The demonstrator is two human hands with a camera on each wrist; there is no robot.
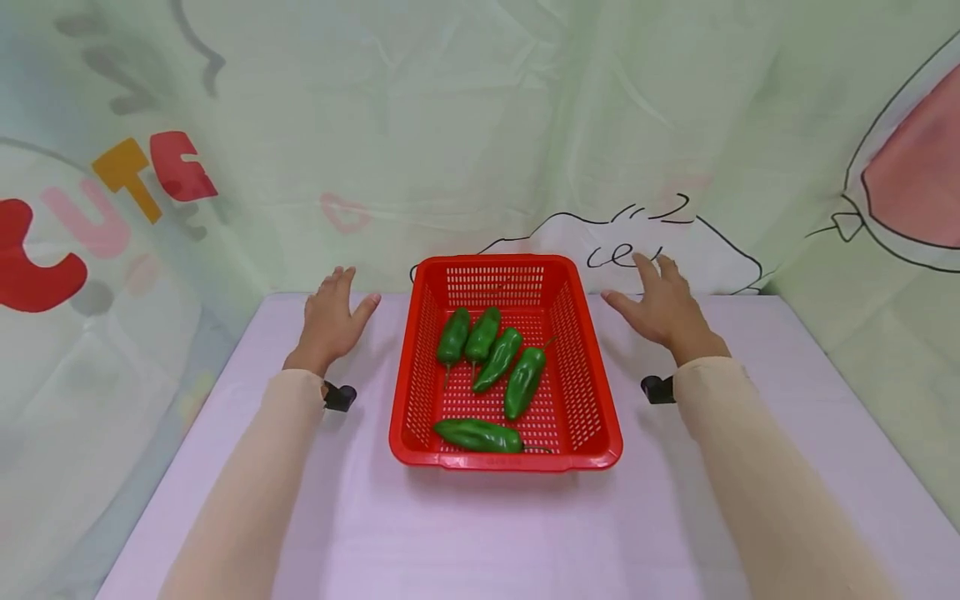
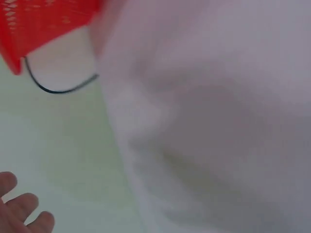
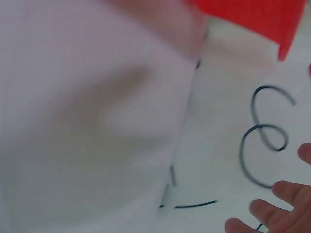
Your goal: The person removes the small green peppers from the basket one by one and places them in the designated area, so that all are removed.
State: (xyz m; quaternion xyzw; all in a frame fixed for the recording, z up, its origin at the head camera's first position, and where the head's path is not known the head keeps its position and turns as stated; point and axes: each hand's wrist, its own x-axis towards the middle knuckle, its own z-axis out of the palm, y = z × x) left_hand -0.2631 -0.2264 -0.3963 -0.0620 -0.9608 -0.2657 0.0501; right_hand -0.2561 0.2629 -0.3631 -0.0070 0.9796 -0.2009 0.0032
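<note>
A red perforated plastic basket (image 1: pixel 506 462) stands on the table, with several green peppers (image 1: pixel 525 382) lying inside, one of them crosswise at the near end. My left hand (image 1: pixel 330 323) is raised to the left of the basket, fingers spread, touching nothing. On the other side my right hand (image 1: pixel 663 308) is held up the same way, apart from the basket. In the left wrist view, fingertips of the left hand (image 2: pixel 22 213) show at the lower left; in the right wrist view, fingers of the right hand (image 3: pixel 282 208) show at the lower right.
The table (image 1: pixel 450 542) has a pale lilac cover. Behind it and at both sides hangs a light green printed cloth (image 1: pixel 450 125) with coloured letters, black line drawings and a pink balloon shape. A black wrist camera (image 1: pixel 340 397) sits at the left wrist, another (image 1: pixel 657 389) at the right.
</note>
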